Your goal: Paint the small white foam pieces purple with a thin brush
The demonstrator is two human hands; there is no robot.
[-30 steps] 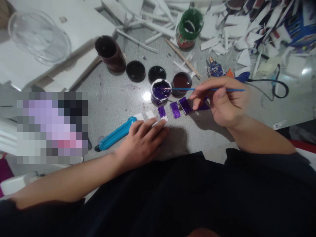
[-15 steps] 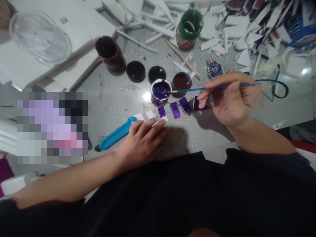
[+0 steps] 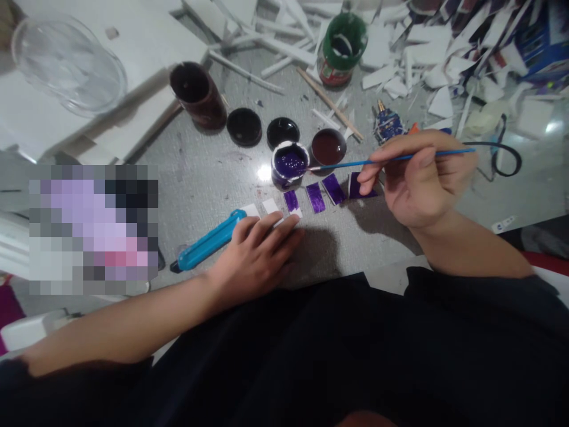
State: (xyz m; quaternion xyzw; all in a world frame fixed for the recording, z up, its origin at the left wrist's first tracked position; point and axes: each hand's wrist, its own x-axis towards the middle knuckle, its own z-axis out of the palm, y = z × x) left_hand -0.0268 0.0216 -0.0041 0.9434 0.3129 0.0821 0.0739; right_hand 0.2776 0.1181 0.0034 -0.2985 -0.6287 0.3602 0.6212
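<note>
My right hand (image 3: 420,181) pinches a thin blue paintbrush (image 3: 351,163), its tip resting at the right rim of a small pot of purple paint (image 3: 290,163). Below the pot lies a row of small rectangular pieces: several painted purple (image 3: 316,197) and two still white (image 3: 269,206). My left hand (image 3: 258,255) lies flat on the grey table with its fingers stretched out, their tips pressing the lower edge of the white and half-painted pieces. A turquoise cutter (image 3: 208,241) lies just left of that hand.
A brown paint pot (image 3: 328,147), two black lids (image 3: 244,127), a dark cup (image 3: 198,95) and a green-rimmed jar (image 3: 343,48) stand behind. White foam board scraps (image 3: 400,65) litter the back right. A clear plastic dome (image 3: 66,65) sits on white boards at left. A black cable (image 3: 502,157) loops at right.
My right hand drew the brush out of the purple paint and shifted right; the brush tip now sits at the pot's right rim. My left hand has not moved.
</note>
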